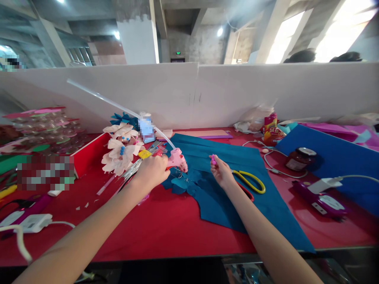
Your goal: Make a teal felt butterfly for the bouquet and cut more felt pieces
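My left hand (pixel 154 171) is closed around the handle of a pink hot glue gun (pixel 177 157). A long clear glue stick (pixel 103 98) juts out of its back, up and to the left. The nozzle points down at a teal flower (pixel 182 184) of cut petals with wires at its centre. Between the fingertips of my right hand (pixel 221 172) are small pink beads (pixel 213 159). Both hands are over a large teal sheet (pixel 233 205). Beside my right wrist lie scissors with a yellow and a red handle (pixel 251 181), partly hidden.
Pale paper flowers (pixel 118 154) and a bundle of wires (pixel 130 169) lie at left, near a red divider (pixel 90 156). At right are a dark jar (pixel 300 158), a purple power strip (pixel 321 201) and a blue panel (pixel 328 165). A white partition (pixel 177 94) stands behind.
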`<state>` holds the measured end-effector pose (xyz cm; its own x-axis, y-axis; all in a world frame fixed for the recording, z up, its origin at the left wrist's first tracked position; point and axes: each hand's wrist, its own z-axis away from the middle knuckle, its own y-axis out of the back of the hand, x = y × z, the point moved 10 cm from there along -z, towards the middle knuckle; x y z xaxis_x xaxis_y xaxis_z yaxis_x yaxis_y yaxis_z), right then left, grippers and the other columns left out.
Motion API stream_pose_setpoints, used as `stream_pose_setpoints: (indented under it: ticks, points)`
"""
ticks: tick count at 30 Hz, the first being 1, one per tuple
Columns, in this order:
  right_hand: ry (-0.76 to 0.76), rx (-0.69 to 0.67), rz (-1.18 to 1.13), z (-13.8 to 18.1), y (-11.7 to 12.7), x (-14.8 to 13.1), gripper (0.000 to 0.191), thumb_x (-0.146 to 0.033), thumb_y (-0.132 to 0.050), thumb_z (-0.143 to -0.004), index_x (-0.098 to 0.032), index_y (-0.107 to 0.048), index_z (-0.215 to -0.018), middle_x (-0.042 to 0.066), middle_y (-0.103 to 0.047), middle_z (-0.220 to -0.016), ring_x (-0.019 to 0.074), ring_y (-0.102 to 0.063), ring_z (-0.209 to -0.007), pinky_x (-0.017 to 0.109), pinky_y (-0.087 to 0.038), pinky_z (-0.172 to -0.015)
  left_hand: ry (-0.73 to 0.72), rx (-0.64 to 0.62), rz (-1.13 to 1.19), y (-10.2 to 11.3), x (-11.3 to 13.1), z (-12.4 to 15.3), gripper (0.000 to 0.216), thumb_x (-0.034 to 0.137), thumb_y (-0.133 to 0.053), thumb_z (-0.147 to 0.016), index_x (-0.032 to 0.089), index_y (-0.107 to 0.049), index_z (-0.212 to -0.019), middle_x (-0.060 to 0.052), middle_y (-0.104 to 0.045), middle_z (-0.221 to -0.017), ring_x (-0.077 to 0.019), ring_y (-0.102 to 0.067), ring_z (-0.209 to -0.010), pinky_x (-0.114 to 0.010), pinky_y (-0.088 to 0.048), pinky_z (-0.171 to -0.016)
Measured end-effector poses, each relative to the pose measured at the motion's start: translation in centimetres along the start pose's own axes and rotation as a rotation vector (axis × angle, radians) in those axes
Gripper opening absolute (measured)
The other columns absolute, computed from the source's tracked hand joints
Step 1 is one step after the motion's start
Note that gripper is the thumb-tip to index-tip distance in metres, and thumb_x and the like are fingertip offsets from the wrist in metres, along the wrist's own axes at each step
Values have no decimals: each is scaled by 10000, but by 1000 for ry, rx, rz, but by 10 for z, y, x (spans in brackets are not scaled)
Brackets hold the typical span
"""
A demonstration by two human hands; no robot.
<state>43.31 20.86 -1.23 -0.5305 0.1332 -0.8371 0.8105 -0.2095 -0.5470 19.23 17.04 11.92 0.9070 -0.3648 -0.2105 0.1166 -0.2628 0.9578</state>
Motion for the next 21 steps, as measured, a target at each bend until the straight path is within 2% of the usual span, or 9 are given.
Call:
stream_pose_setpoints:
  ticks: [6, 11, 16, 21]
  points:
    - [26, 10, 60, 4, 2, -5, 326, -428, -795, -616, -193, -715, -828, -27, -583, -620, 72, -521, -519, 156, -428, -411, -20, 12, 65, 4, 8, 0, 265, 301, -537, -792, 117, -616, -966, -162, -683, -834, -321, -670, -844, -362, -507, -691]
    - [45, -9, 169, 17, -6, -18, 383, -451, -791, -627, -211, -720, -918, 0, -652, -759, 85, -584, -627, 151, -472, -497, -10, 10, 156, 2, -16, 1, 352, 455, -587, -764, 153, -628, -939, -140, -686, -869, -292, -660, -841, -325, -490, -660]
    - [100, -124, 351, 38, -38, -31, 349, -426, -782, -657, -199, -723, -917, 13, -665, -742, 112, -591, -656, 186, -480, -554, 105, 30, 247, 10, -76, 16, 421, 524, -563, -771, 156, -622, -968, -103, -684, -853, -245, -656, -774, -277, -460, -606]
    - [236, -262, 585, 52, -73, -30, 283, -414, -755, -702, -190, -712, -870, 30, -674, -714, 143, -601, -655, 230, -479, -588, 325, 30, 374, 8, -157, 62, 372, 551, -556, -778, 185, -583, -836, -20, -652, -735, -198, -620, -694, -228, -402, -568]
